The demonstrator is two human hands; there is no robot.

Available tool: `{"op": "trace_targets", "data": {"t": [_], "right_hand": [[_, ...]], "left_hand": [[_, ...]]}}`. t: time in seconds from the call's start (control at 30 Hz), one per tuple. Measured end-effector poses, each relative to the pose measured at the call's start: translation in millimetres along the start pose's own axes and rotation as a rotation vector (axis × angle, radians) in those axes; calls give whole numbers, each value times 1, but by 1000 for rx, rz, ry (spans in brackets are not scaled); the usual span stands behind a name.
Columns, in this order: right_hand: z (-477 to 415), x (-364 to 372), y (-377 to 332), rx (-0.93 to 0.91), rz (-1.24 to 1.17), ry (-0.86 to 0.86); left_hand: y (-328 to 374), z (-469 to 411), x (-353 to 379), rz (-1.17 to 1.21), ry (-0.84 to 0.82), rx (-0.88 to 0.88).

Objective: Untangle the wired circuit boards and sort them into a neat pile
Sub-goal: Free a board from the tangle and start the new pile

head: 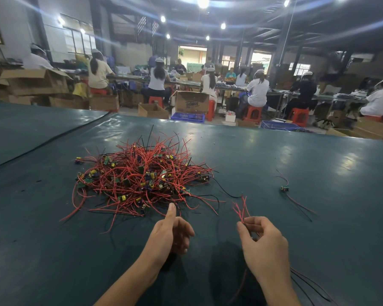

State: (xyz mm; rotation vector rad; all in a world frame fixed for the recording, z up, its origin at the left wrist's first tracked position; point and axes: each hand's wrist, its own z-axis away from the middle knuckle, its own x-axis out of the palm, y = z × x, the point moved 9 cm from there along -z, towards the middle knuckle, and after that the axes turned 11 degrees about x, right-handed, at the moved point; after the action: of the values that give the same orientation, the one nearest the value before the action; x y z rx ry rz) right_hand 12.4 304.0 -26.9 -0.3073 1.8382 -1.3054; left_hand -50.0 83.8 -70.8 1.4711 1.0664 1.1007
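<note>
The tangle of wired circuit boards (142, 180) lies mid-surface (296, 155). The right grip (263, 244) pinches red leads (241, 209) — kept clear of the tangle. The left grip (170, 233), released, hovers at the tangle's near edge — likely for the next pick.

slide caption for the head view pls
Right hand pinches red wire ends beside a tangled heap of red-wired circuit boards on a dark green mat.

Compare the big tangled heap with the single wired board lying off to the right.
The tangled heap holds many boards, wires knotted; the lone board is one unit, wires trailing free. The heap sits centre-left; the lone board lies apart, right. Both have red and black wires on the green table.
</note>
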Motion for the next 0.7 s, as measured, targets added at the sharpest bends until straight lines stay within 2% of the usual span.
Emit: {"op": "trace_targets", "data": {"t": [0.13,0.2,0.33,0.37,0.5,0.57,0.63,0.7], "right_hand": [[1,-7,-1,-29,386,118],[0,-7,0,-50,419,144],[8,2,-12,-160,275,104],[11,8,-16,-196,256,76],[19,24,-22,-288,192,-30],[22,25,-25,-312,161,-42],[25,28,-28,-340,141,-58],[28,32,-30,-361,131,-72]], "left_hand": [[2,1,-1,-34,2,-2],[9,1,-6,-133,28,62],[41,6,-25,-846,145,447],[43,5,-26,-1005,130,466],[8,-6,-33,-1373,-74,279],[9,-7,-35,-1409,-65,311],[29,-6,-42,-1397,73,406],[39,-7,-57,-1371,180,412]]}}
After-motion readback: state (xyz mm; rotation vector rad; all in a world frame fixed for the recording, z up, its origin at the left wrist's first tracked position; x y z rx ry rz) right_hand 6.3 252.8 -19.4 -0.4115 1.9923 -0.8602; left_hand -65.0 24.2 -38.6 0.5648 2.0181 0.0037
